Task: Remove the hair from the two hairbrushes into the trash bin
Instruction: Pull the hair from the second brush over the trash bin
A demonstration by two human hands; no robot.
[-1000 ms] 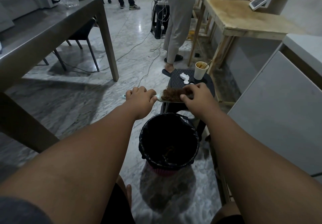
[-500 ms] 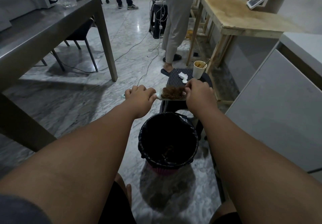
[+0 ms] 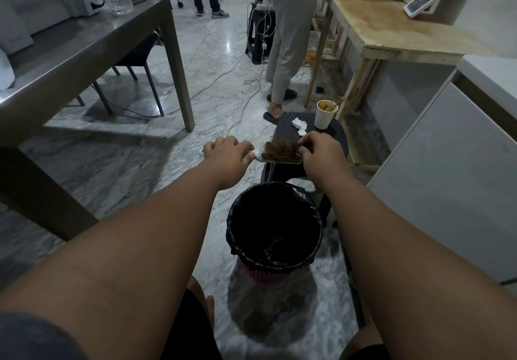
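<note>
A pale hairbrush [image 3: 282,159] is held level above the floor, bristles up, with a clump of brown hair [image 3: 281,149] tangled on it. My left hand [image 3: 228,154] is closed around the brush's handle. My right hand [image 3: 321,149] pinches the right end of the hair clump. Below and nearer to me stands the trash bin [image 3: 275,264], lined with a black bag, with a little hair at its bottom. Only one brush is in view.
A black stool [image 3: 291,133] behind the brush carries a paper cup [image 3: 326,114] and crumpled white tissue [image 3: 300,124]. A person [image 3: 288,37] stands beyond it. A grey table [image 3: 84,49] is on the left, a wooden bench [image 3: 391,32] and white cabinet [image 3: 447,177] on the right. Cables cross the floor.
My right hand has shifted from lying over the brush head to its far right end and now pinches the hair, which stands up more. My left hand has stayed on the handle.
</note>
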